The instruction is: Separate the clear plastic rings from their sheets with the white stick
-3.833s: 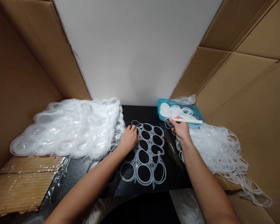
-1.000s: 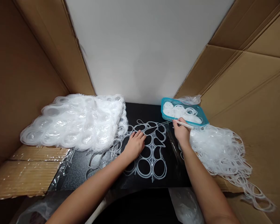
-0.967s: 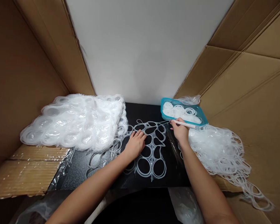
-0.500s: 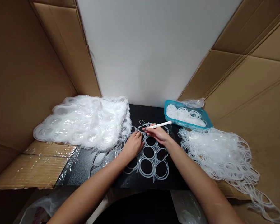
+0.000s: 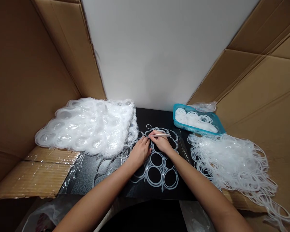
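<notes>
Pinched in your right hand [image 5: 160, 141] is the white stick [image 5: 159, 135], its tip beside your left hand [image 5: 140, 150], which presses flat on the ring sheet [image 5: 162, 169]; the sheet lies on the black table [image 5: 149, 117], left of the heap [image 5: 228, 158].

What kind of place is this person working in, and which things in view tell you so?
Probably a small packing or hand-finishing workstation: cardboard sheets stand on both sides of the black work surface, a thick stack of clear ring sheets lies left, and a blue tray holds loose rings.
</notes>
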`<move>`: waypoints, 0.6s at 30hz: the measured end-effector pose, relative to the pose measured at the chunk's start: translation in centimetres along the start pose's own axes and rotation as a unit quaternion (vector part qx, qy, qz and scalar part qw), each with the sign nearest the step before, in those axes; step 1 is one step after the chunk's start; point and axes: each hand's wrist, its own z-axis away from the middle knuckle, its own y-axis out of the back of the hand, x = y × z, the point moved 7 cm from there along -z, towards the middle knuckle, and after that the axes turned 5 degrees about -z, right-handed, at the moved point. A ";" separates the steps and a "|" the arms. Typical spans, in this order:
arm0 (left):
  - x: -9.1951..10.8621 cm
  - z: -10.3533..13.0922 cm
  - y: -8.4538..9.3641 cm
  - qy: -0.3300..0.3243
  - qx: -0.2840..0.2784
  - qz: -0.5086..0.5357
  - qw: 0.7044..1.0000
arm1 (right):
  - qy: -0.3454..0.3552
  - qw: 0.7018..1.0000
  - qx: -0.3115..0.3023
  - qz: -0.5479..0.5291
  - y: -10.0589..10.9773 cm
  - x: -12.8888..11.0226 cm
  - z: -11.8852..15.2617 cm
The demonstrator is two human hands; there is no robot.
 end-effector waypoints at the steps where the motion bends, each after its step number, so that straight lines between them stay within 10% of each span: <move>1: 0.0 0.0 0.0 0.002 -0.001 0.003 1.000 | 0.008 1.000 -0.003 0.013 -0.1 -0.2 0.0; 18: -0.4 0.6 -0.6 0.020 0.017 0.025 0.999 | -0.012 0.999 -0.036 0.011 0.4 -0.2 -0.3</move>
